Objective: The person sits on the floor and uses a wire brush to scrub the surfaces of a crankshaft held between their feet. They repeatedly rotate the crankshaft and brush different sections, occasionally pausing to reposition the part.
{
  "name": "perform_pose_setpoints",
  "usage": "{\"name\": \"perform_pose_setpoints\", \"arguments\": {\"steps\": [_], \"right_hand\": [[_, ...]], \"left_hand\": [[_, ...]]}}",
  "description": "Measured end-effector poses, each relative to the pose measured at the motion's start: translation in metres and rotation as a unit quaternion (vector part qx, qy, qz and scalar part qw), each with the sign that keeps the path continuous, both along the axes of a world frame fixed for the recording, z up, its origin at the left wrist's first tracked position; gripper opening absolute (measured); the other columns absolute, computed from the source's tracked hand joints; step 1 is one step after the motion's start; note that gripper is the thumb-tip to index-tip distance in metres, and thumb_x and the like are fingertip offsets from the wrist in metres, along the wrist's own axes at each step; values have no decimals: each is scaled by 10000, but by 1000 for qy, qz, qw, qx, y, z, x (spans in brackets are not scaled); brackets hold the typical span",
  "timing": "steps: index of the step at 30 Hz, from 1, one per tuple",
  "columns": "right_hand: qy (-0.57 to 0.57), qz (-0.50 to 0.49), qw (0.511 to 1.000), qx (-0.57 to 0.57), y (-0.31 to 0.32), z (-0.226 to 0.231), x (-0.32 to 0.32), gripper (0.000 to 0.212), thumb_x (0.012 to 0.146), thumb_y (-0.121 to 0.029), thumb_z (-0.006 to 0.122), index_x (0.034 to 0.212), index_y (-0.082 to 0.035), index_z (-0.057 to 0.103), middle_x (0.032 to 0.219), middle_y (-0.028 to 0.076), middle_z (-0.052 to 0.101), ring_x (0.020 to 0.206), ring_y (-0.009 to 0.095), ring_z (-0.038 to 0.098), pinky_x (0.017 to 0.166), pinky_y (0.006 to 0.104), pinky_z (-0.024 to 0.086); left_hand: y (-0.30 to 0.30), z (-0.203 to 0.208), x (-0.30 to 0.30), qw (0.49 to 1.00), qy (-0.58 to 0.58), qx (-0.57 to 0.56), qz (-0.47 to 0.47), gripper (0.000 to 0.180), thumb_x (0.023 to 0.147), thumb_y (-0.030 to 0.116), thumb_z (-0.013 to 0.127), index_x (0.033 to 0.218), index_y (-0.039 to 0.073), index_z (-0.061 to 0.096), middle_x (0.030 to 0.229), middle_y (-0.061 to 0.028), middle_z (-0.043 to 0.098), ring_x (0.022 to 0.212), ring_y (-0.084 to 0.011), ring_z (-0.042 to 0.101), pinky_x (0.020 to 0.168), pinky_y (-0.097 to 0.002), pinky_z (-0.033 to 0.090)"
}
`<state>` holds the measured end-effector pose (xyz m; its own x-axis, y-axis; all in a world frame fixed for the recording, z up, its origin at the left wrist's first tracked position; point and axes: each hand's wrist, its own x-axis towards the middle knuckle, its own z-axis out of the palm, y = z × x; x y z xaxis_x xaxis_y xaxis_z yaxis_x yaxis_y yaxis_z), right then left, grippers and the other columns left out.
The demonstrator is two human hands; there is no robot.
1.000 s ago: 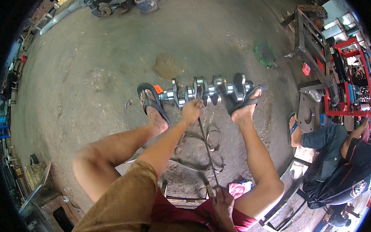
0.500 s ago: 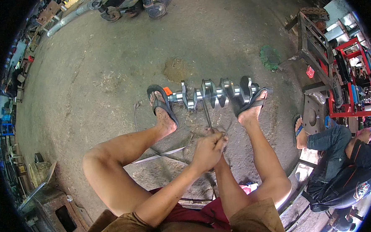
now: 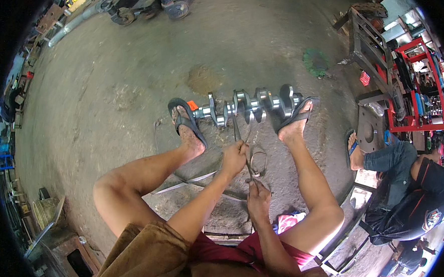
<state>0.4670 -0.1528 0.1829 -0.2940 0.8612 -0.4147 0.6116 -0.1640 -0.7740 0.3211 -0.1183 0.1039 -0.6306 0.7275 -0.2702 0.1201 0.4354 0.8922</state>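
Clasping a dark strap (image 3: 236,129), the left grip (image 3: 235,155) and right grip (image 3: 258,196) sit apart from the crankshaft (image 3: 254,104) lying beyond them.

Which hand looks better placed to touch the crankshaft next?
Probably the left. The left hand grips the strap closer to the crankshaft; the right hand sits farther back along it, nearer the person's body.

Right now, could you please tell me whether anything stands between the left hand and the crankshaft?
Nothing visible blocks the way: only the dark strip held in the left hand spans the gap to the crankshaft. The left foot and right foot stand near its ends.
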Motion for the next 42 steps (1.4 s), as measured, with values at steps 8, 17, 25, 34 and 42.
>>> {"name": "perform_pose_setpoints", "arguments": {"steps": [8,17,25,34,42], "right_hand": [[-39,-37,987,-148,-32,21,78,313,939,-247,522,945,46,633,708,239,581,629,346,536,640,420,430],[142,-41,983,-111,86,-115,-48,307,945,-230,504,909,47,632,729,240,606,643,334,573,628,414,441],[98,-1,995,-16,42,-56,-19,299,952,-204,485,912,48,640,763,216,636,698,310,612,643,397,462],[-53,47,997,-16,-4,22,27,331,950,-229,477,999,53,644,761,227,623,662,326,576,672,394,455],[-93,61,994,-18,-29,21,46,340,948,-256,498,969,52,640,783,264,617,738,381,618,668,441,449]], "left_hand": [[84,30,-118,994,-81,61,-49,479,954,454,530,870,-7,626,717,-92,616,679,-165,551,610,-371,442],[-12,162,16,995,-29,80,-51,274,940,248,554,892,-11,629,722,-202,595,627,-248,570,620,-370,454],[-4,91,30,999,30,-15,-31,327,939,274,546,793,-18,569,689,-260,555,672,-433,586,597,-464,428],[20,-30,-6,999,-13,-30,35,247,920,243,542,893,18,641,819,-238,642,809,-414,631,680,-469,465],[104,56,-150,987,-145,69,-2,475,945,456,543,733,38,624,633,-34,585,575,-121,501,537,-326,399]]}}
